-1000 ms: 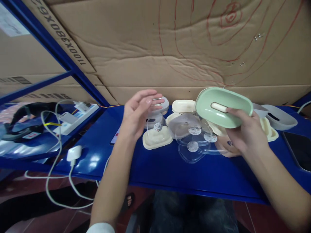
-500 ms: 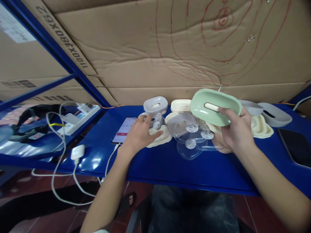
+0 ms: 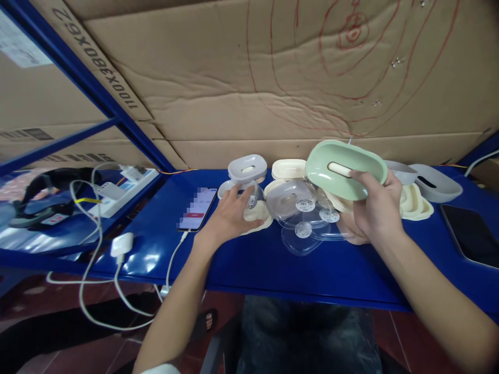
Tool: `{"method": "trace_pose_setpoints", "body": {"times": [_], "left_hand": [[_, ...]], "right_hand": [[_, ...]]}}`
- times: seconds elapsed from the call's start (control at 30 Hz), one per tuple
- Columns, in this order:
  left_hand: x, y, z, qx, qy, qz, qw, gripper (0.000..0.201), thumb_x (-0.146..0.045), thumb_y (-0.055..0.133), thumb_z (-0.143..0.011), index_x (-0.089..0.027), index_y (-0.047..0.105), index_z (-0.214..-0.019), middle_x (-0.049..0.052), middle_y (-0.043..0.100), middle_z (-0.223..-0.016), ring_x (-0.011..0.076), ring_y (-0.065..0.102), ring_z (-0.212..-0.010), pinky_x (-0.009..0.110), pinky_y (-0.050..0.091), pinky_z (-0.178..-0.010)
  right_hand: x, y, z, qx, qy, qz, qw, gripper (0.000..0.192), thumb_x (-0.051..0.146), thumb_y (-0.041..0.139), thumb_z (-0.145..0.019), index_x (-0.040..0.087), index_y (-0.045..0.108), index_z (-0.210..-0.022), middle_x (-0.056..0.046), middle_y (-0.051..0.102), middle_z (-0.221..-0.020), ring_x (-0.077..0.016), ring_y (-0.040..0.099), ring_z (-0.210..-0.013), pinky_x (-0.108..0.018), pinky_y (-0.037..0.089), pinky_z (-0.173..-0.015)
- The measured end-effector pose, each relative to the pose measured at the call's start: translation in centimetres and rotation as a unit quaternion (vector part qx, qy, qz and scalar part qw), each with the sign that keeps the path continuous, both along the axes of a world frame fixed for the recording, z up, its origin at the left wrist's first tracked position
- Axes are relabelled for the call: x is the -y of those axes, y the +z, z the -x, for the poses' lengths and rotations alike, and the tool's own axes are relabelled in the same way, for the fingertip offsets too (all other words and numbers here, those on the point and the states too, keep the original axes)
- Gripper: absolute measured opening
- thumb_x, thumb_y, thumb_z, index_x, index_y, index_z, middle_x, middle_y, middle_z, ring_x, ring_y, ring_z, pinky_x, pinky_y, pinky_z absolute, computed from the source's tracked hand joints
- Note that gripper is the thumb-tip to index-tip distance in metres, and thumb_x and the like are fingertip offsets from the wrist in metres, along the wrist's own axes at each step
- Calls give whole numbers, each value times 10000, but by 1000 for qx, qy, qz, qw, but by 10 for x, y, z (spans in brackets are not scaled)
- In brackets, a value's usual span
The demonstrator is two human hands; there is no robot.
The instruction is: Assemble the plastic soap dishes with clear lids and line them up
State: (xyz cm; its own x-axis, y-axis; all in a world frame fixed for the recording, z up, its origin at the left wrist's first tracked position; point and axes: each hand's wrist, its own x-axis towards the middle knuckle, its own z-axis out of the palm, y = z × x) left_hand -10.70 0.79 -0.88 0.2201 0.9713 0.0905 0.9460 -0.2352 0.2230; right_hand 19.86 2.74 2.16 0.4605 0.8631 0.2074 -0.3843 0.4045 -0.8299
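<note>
Green dish (image 3: 353, 158), cream bar (image 3: 339, 169) inside

Soft room light; white glare on blue tabletop (image 3: 150, 258), left. Floor (image 3: 399, 335) dim. Phone screen (image 3: 198, 209) part pixelated (odd, to my eye).

a lit, rectangular smartphone (image 3: 198, 209) lay joined to a thin white cable (image 3: 182, 238); red-lined brown cardboard (image 3: 202, 67) stood behind.

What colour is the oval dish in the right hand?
The oval dish is pale green, clearest in the head view.
</note>
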Motion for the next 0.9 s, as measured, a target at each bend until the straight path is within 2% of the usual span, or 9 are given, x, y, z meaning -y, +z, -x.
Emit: {"method": "trace_pose_setpoints", "body": {"times": [0.1,0.23,0.33,0.43,0.53,0.6,0.67,0.77,0.9], "left_hand": [[4,8,-2,8,-3,6,1000,1070,-589,880,-858,-264,365,-1737,233,295,-1828,488,208,-1741,707,306,-1363],[2,17,-15,43,-78,34,995,1115,-653,838,-916,-330,237,-1798,161,161,-1911,430,101,-1785,668,265,-1404],[-9,13,-30,42,-135,44,989,1122,-624,871,-905,-262,279,-1787,199,229,-1890,431,138,-1779,648,246,-1423],[-16,5,-43,35,-181,15,983,1150,-570,911,-884,-235,280,-1785,234,285,-1862,451,157,-1772,692,229,-1416],[-13,4,-51,43,-215,0,976,1275,-673,916,-851,-267,189,-1816,219,194,-1894,463,108,-1778,729,213,-1410],[-9,7,-58,51,-239,-2,970,1266,-767,866,-859,-293,190,-1820,174,177,-1909,448,80,-1784,706,194,-1426],[-8,11,-65,59,-267,-7,962,1123,-782,778,-935,-316,246,-1808,125,251,-1898,407,97,-1789,659,183,-1444],[-11,14,-76,65,-294,-11,953,892,-689,697,-1044,-328,338,-1777,113,444,-1808,365,268,-1747,601,246,-1437],[-15,14,-81,81,-303,-10,950,802,-586,715,-1066,-319,394,-1751,137,531,-1708,343,432,-1651,568,335,-1401]], "right_hand": [[-2,-1,-2,11,-4,3,1000,309,197,901,-643,302,754,-893,0,789,-967,-239,749,-917,-410,698,-783],[-1,1,-2,3,-1,16,1000,325,219,912,-622,291,778,-909,1,793,-964,-244,753,-925,-405,703,-783],[0,2,-2,-3,5,22,1000,341,215,930,-617,279,786,-920,8,794,-956,-234,752,-924,-406,710,-807],[-1,1,-4,6,3,21,1000,318,206,921,-643,293,775,-911,-3,787,-960,-238,753,-930,-410,714,-824],[-2,2,-6,9,-1,18,1000,301,217,907,-644,293,769,-899,3,781,-947,-229,743,-908,-389,710,-799],[-2,2,-6,2,0,16,1000,313,220,912,-622,273,767,-894,1,780,-933,-215,732,-887,-364,700,-773],[-1,3,-6,-1,5,16,1000,338,221,923,-608,248,758,-902,-4,772,-920,-205,728,-876,-350,690,-772],[0,5,-6,-6,18,19,1000,359,219,933,-613,236,739,-914,-1,761,-916,-202,729,-875,-355,684,-785],[1,5,-7,-17,37,19,999,326,221,922,-634,251,728,-893,13,765,-919,-201,724,-883,-354,667,-775]]}}
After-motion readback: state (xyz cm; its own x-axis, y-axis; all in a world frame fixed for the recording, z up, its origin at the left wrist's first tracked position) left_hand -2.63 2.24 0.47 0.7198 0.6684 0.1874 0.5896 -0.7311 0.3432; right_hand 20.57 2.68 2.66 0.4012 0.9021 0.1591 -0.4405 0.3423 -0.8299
